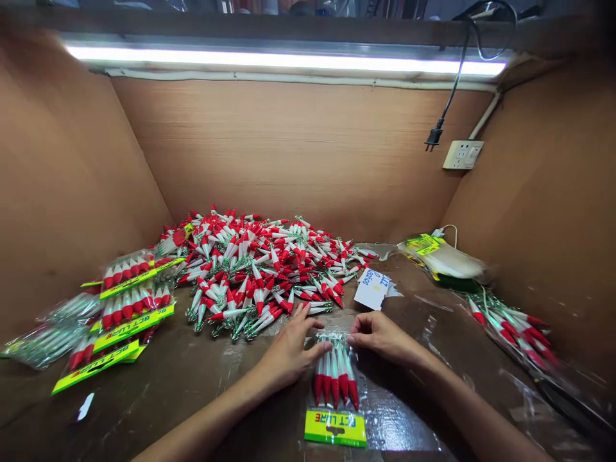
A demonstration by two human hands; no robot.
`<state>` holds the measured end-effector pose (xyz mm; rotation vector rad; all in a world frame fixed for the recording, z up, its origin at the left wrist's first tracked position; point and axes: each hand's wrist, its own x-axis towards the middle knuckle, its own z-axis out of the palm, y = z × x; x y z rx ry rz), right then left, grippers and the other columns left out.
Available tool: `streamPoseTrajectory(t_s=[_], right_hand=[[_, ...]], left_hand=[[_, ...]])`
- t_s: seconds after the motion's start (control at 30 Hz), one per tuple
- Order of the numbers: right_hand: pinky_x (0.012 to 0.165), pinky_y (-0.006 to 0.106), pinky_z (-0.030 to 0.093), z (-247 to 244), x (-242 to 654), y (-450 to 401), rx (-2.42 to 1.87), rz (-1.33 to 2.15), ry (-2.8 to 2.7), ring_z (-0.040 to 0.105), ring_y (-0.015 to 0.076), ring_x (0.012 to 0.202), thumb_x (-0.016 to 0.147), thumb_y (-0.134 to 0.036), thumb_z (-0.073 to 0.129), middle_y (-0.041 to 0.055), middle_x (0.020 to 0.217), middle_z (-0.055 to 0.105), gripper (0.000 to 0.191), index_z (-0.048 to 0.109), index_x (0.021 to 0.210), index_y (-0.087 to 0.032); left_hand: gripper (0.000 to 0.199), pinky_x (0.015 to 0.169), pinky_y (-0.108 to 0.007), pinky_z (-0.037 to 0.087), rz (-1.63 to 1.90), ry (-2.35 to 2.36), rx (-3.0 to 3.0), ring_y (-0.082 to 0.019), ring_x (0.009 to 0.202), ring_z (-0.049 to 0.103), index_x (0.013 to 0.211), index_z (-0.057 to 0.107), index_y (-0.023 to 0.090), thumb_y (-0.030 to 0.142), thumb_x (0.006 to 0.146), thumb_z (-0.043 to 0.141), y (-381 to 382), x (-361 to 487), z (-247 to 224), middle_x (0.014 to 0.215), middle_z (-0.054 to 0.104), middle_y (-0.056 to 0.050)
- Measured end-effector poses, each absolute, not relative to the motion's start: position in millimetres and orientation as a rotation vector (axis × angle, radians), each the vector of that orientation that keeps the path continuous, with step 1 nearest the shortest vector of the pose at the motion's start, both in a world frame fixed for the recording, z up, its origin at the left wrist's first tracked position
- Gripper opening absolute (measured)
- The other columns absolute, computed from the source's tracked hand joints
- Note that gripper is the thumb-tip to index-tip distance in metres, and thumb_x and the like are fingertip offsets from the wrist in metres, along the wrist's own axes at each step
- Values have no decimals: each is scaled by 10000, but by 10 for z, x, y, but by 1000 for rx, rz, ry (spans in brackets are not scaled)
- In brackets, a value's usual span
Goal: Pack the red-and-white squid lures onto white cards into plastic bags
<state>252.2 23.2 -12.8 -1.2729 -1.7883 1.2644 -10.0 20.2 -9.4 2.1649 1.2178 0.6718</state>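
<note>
A clear packet of red-and-white fishing lures [335, 372] lies flat on the table, its yellow-green header card [335, 427] towards me. My left hand [294, 346] rests at its upper left with fingers apart; the thumb lies over the packet's top edge. Its fingertips reach to the near edge of a large pile of loose lures [260, 263]. At the packet's upper right corner, my right hand [380, 335] has thumb and forefinger pinched on the clear plastic.
Filled lure packets [128, 301] are stacked at the left. A handwritten paper tag [373, 289] lies right of the pile. Further right are a stack of flat bags [445, 256] and more lures [514, 327]. A plug [434, 136] hangs near a wall socket [462, 154].
</note>
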Motion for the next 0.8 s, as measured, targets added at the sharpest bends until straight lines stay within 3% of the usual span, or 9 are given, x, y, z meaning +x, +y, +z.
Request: streamPoseTrajectory(t_s=[0.07, 0.17, 0.27, 0.43, 0.57, 0.8], right_hand=[[536, 210, 357, -79, 2505, 243, -1213, 1235, -1669, 474, 108, 593, 763, -495, 783, -20, 654, 593, 366, 655, 766, -152], [539, 209, 410, -27, 2459, 239, -1117, 1234, -1497, 492, 113, 630, 753, -576, 780, -11, 743, 585, 440, 644, 845, -167], [509, 215, 436, -69, 2400, 216, -1115, 1424, -1392, 513, 110, 594, 711, -651, 785, -7, 789, 606, 579, 655, 1024, -181], [489, 205, 334, -188, 2307, 167, -1067, 1531, -1490, 420, 77, 502, 724, -621, 796, -38, 581, 537, 497, 667, 729, -141], [528, 219, 348, -176, 2210, 118, -1005, 1476, -1443, 442, 87, 529, 753, -569, 796, -35, 620, 564, 436, 668, 730, -153], [569, 237, 424, -195, 2100, 69, -982, 1426, -1380, 516, 112, 583, 779, -482, 800, -12, 703, 618, 338, 695, 802, -161]], left_hand=[[411, 982, -435, 500, 812, 1106, 1892, -324, 1165, 646, 1068, 706, 188, 536, 850, 716, 291, -20, -28, 1226, 709, -133], [536, 730, -332, 559, 904, 967, 1425, -238, 815, 723, 1084, 680, 143, 551, 760, 804, 342, 55, 47, 949, 767, -102], [626, 701, -306, 560, 978, 941, 1203, -236, 831, 728, 1137, 673, 127, 530, 698, 867, 315, 65, 54, 1002, 767, -128], [648, 822, -340, 554, 938, 815, 1205, -262, 928, 724, 1199, 668, 131, 490, 704, 880, 255, 53, -43, 1050, 763, -128], [561, 693, -291, 538, 798, 914, 1344, -226, 773, 698, 948, 727, 129, 577, 646, 877, 210, 97, -124, 863, 754, -73], [536, 520, -226, 415, 934, 956, 1363, -110, 518, 505, 632, 597, 163, 622, 606, 872, 162, 124, -136, 568, 573, 23]])
